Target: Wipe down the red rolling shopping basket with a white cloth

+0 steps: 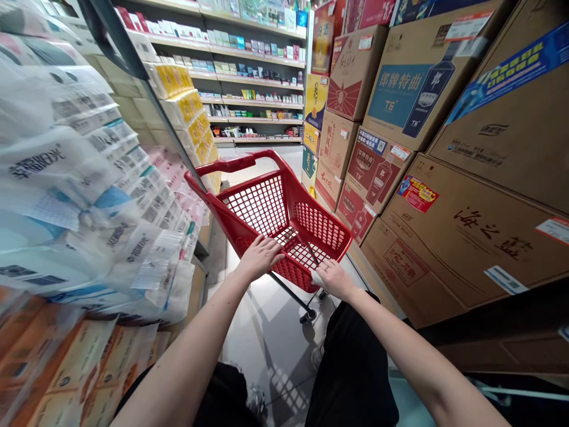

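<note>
Between cartons (448, 237) and tissue packs (66, 178) | left hand (260, 256), right hand (333, 279) curled over red cart (262, 204) rim | mesh floor bare

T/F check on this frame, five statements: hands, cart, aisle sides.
1. The left hand and right hand both hold the near edge of the red cart. True.
2. The cart is full of groceries. False: it is empty.
3. Cardboard boxes are stacked on the person's right. True.
4. The person's left is a bare wall. False: wrapped packs are stacked there.
5. Shelves of goods stand at the far end. True.
</note>
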A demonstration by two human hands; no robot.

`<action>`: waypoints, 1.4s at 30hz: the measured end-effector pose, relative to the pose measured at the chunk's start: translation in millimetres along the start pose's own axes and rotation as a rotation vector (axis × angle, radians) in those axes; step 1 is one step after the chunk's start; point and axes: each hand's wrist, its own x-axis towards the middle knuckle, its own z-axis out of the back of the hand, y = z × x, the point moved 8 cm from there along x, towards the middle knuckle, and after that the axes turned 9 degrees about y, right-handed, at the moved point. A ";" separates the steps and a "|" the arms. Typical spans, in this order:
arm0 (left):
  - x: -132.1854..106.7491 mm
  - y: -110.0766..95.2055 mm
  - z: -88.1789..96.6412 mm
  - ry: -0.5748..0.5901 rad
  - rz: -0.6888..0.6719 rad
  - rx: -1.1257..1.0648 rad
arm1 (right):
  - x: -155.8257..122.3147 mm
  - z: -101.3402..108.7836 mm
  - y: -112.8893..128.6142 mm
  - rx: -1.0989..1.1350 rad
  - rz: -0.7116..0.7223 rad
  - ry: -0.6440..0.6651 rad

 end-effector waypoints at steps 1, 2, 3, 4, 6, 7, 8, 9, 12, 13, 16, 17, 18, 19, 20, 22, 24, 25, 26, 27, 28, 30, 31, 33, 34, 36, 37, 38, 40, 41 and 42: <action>2.5 1.8 -1.2 0.002 0.006 0.017 | -1.5 -0.9 -3.3 0.005 -0.002 -0.004; 5.3 1.9 -2.3 0.001 0.013 0.033 | -3.2 -2.0 -6.8 0.011 -0.007 -0.007; 8.4 0.4 -3.2 -0.001 0.016 0.048 | -4.9 -3.1 -10.6 0.016 -0.017 -0.007; 11.3 -2.4 -4.1 -0.003 0.015 0.060 | -6.8 -4.1 -14.5 0.020 -0.030 -0.005; 16.2 -9.7 -5.0 -0.007 0.003 0.078 | -10.5 -5.7 -20.9 0.023 -0.064 0.005; 17.9 -13.3 -5.0 -0.009 -0.005 0.082 | -11.9 -5.9 -22.8 0.020 -0.081 0.009; 19.2 -16.5 -4.8 -0.012 -0.011 0.084 | -12.5 -6.0 -23.5 0.014 -0.099 0.012; 20.1 -19.2 -4.4 -0.016 -0.012 0.083 | -12.2 -6.0 -23.4 0.006 -0.122 0.013; 21.9 -26.0 -3.2 -0.031 0.006 0.076 | -4.8 -6.8 -23.4 -0.020 -0.253 0.015; 22.5 -28.2 -3.2 -0.035 0.016 0.073 | -0.7 -7.6 -23.9 -0.026 -0.305 0.017; 24.8 -32.4 -4.2 -0.042 0.043 0.069 | 12.2 -9.0 -26.2 -0.035 -0.390 0.018; 25.4 -32.1 -4.8 -0.039 0.043 0.069 | 15.3 -8.8 -27.5 -0.035 -0.385 0.017; 25.5 -30.3 -5.3 -0.032 0.036 0.070 | 16.9 -8.2 -29.6 -0.037 -0.370 0.016; 25.0 -26.7 -5.6 -0.021 0.024 0.069 | 16.9 -7.3 -32.6 -0.039 -0.351 0.015; 23.6 -21.4 -5.5 -0.007 0.011 0.067 | 15.3 -6.3 -36.5 -0.041 -0.331 0.014; 17.7 -4.8 -3.6 0.014 0.012 0.065 | 8.9 -4.1 -45.6 -0.039 -0.297 0.010; 8.6 15.2 1.8 0.001 0.070 0.077 | 2.2 -2.5 -53.4 -0.024 -0.273 0.001; 4.0 21.8 4.1 -0.004 0.087 0.087 | 0.2 -2.2 -56.0 -0.015 -0.269 -0.003; -0.3 26.2 6.0 -0.010 0.107 0.099 | -0.4 -2.2 -57.3 -0.008 -0.271 -0.006; -4.2 28.9 7.8 -0.020 0.139 0.119 | 0.8 -2.3 -57.4 -0.006 -0.283 -0.009; -7.3 29.0 8.9 -0.027 0.165 0.139 | 4.0 -2.5 -55.9 -0.008 -0.301 -0.013; -11.3 23.0 10.1 -0.039 0.192 0.161 | 16.4 -2.4 -47.8 -0.021 -0.339 -0.026; -12.6 18.6 10.6 -0.045 0.200 0.164 | 25.2 -2.1 -41.4 -0.029 -0.351 -0.035; -14.8 10.9 11.9 -0.052 0.213 0.160 | 44.8 -0.8 -26.6 -0.038 -0.360 -0.057; -16.0 8.5 12.8 -0.055 0.219 0.156 | 54.0 0.2 -19.5 -0.039 -0.357 -0.069; -18.9 6.0 14.4 -0.049 0.206 0.148 | 67.0 2.1 -8.6 -0.045 -0.326 -0.081; -20.6 5.9 15.0 -0.041 0.183 0.143 | 69.7 2.9 -5.6 -0.051 -0.302 -0.081; -22.5 6.5 15.5 -0.031 0.150 0.134 | 69.4 3.4 -4.8 -0.057 -0.277 -0.076; -27.5 10.8 16.5 -0.009 0.082 0.109 | 61.0 3.4 -10.7 -0.066 -0.244 -0.056; -30.5 14.7 17.5 -0.001 0.059 0.094 | 53.7 3.0 -17.2 -0.065 -0.247 -0.045; -33.6 19.8 18.7 0.006 0.052 0.083 | 45.3 2.3 -25.3 -0.062 -0.262 -0.037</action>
